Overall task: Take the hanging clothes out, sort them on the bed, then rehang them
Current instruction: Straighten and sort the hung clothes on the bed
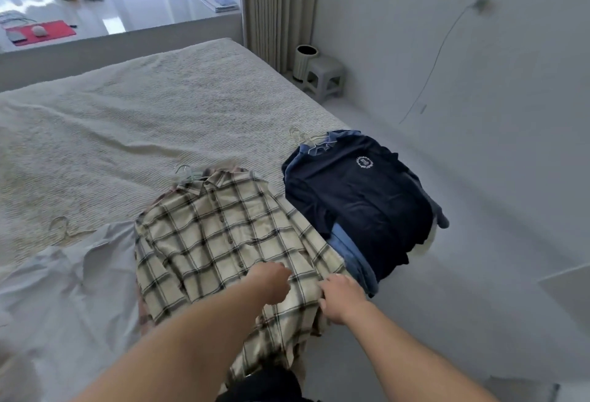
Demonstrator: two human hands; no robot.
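1. I see the plaid shirt (223, 242) lying flat on the bed (127, 120), collar toward 12 o'clock, hem hanging over the near edge.
2. My left hand (269, 283) rests on the shirt's lower front, fingers curled into the cloth; whether it truly pinches it I cannot tell.
3. My right hand (341, 298) grips the shirt's right edge, fingers bent round the fabric.
4. At 2 o'clock from the shirt: a navy sweatshirt (360, 197) atop a blue garment (346, 251), wire hangers (306, 141) at their collars.
5. At 9 o'clock: a pale garment (64, 290), with a bare hanger (60, 224) just beyond it.
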